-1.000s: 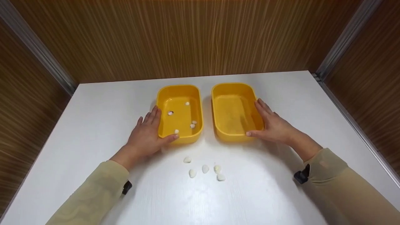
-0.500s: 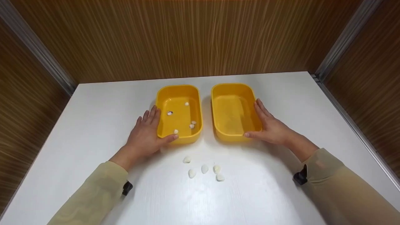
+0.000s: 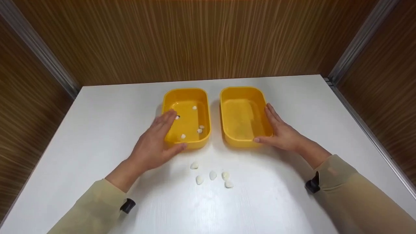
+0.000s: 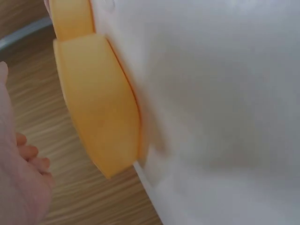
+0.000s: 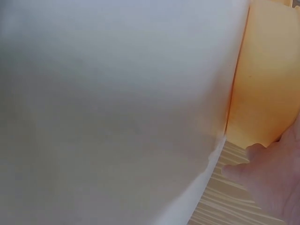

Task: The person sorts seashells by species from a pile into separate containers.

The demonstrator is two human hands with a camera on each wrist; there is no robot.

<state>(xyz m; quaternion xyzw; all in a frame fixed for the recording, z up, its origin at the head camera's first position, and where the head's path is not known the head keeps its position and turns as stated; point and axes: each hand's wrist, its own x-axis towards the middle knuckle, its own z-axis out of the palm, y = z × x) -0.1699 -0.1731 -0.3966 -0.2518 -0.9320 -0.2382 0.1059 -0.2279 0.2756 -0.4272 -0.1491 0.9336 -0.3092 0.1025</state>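
Observation:
Two yellow rectangular plastic boxes stand side by side. The left box (image 3: 203, 112) holds several small white pebble-like or shell-like pieces (image 3: 200, 130); nothing shows inside the right box (image 3: 239, 113). My left hand (image 3: 151, 146) is over the left box's near-left edge, fingers straight and thumb spread; in the left wrist view a gap shows between the hand (image 4: 23, 180) and the box wall (image 4: 101, 103). My right hand (image 3: 286, 133) rests along the right box's right side, fingers straight, thumb at the front corner of the rim. Neither hand grips anything.
Several whitish pieces (image 3: 213, 175), slightly larger than those in the box, lie on the white table (image 3: 260, 195) in front of the boxes. A wood-grain panel (image 3: 201, 39) rises behind the table, with more panels at both sides.
My left hand has come off the left box's side, and its fingers have shifted right over the rim. The right hand, the boxes and the loose pieces stay nearly as they were.

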